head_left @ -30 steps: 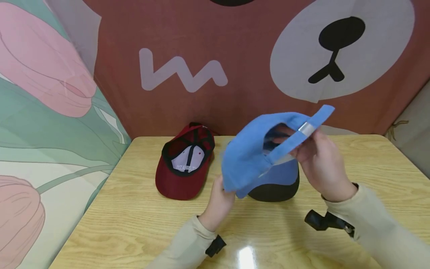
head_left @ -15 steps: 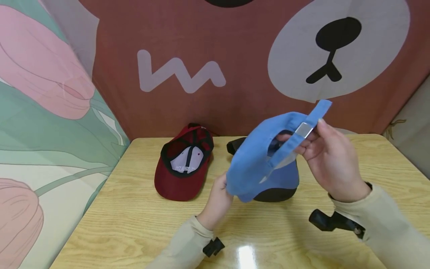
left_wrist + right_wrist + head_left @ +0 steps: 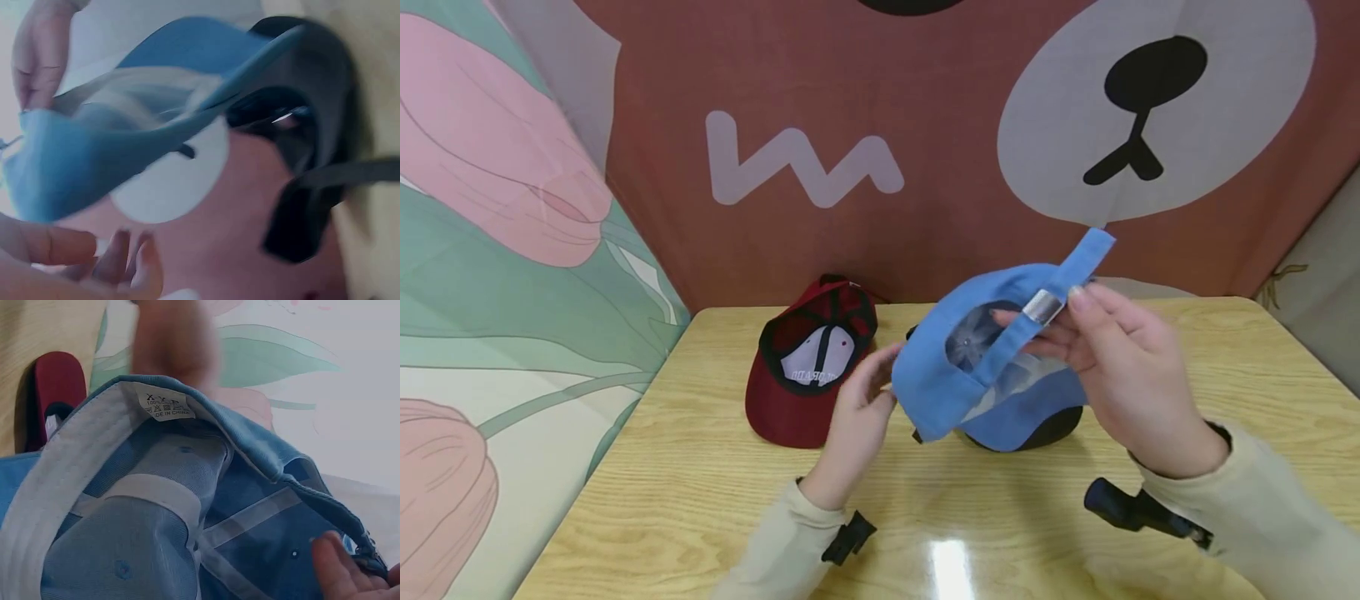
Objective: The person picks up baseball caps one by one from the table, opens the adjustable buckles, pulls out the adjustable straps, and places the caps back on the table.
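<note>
A light blue cap (image 3: 925, 367) is held above the table, tilted, its brim pointing down and its inside lining (image 3: 150, 512) showing in the right wrist view. My right hand (image 3: 1138, 379) pinches its back strap near the silver buckle (image 3: 1042, 307), with fingertips behind the strap. Beside the crown is my left hand (image 3: 856, 421); in the left wrist view its bent fingers (image 3: 112, 256) stand apart from the cloth. Behind the blue cap lies a black cap (image 3: 331, 94), mostly hidden in the head view. To the left a dark red cap (image 3: 801, 417) rests with its opening upward.
The wooden table (image 3: 685, 492) ends at the back against a brown cloth (image 3: 820, 242) with a printed bear face. A flower-patterned cloth (image 3: 512, 333) hangs along the left side. Black straps with camera mounts (image 3: 850, 537) are on the wrists.
My left hand has let go of the crown and shifted left. The blue cap has turned, showing more of its inside, while my right hand keeps its pinch on the strap.
</note>
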### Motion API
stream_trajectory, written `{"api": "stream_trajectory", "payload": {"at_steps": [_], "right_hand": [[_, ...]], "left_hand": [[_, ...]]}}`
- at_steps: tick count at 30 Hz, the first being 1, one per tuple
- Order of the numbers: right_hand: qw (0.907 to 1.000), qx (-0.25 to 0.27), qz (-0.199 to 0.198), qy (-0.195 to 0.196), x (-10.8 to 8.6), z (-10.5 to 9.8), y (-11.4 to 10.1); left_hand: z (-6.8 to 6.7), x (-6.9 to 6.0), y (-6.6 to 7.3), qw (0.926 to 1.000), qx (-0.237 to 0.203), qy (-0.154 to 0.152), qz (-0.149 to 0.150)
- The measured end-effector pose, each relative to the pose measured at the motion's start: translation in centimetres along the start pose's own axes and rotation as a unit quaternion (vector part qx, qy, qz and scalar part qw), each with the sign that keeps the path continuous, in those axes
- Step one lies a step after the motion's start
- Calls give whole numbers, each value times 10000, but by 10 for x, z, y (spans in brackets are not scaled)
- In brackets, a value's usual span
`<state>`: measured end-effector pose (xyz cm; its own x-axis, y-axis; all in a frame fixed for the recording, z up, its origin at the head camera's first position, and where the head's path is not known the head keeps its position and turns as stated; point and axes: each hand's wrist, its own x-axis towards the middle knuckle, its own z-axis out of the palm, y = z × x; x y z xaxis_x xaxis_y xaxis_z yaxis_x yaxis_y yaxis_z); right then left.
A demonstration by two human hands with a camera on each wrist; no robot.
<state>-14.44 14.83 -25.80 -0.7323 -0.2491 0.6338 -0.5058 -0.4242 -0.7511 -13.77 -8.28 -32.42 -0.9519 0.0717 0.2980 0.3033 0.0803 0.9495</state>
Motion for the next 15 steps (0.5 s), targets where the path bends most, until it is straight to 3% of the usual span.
{"api": "stream_trajectory", "payload": {"at_steps": [3, 5, 7, 10, 13, 15], "right_hand": [[9998, -172, -40, 57, 0, 5, 2], [9994, -308, -16, 132, 1, 8, 4], [9983, -522, 70, 251, 1, 10, 5], [9933, -1045, 251, 436, 0, 15, 6], [9877, -1420, 374, 531, -2, 19, 8], [9843, -1632, 420, 533, -2, 22, 9]], "left_hand": [[-3, -1, 17, 9960, 67, 567, 690], [-4, -2, 27, 9867, 415, 797, 1355], [-4, -2, 35, 9705, 902, 920, 2039], [0, 0, 46, 9393, 1617, 936, 2877], [6, 3, 54, 9142, 2135, 713, 3371], [12, 5, 58, 9057, 2395, 520, 3458]]}}
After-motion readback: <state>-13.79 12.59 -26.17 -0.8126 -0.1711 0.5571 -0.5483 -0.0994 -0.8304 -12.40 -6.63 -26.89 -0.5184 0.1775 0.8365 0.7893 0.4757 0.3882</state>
